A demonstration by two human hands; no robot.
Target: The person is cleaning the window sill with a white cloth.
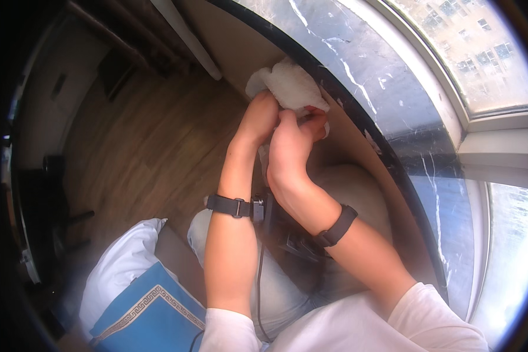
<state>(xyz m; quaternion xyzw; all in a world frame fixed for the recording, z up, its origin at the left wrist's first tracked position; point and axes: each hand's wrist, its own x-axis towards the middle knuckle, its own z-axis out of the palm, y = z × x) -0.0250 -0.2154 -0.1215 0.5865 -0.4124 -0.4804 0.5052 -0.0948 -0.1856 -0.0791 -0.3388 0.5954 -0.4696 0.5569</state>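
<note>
A fluffy white cloth item [292, 86], its kind unclear, is bunched up beside the dark edge of the marble sill. My left hand [264, 112] reaches under its near left side; the fingers are hidden by the fabric. My right hand [292, 136] grips its lower right part with bent fingers, where a bit of red shows. Black straps go round both forearms, and a small device [258, 209] sits at the left strap.
A marble windowsill [356, 66] curves along the right below framed windows. At lower left lie a white pillow [114, 264] and a blue cloth [158, 317] with a patterned border. A cable [259, 281] runs over my lap. Wooden floor [158, 149] lies left.
</note>
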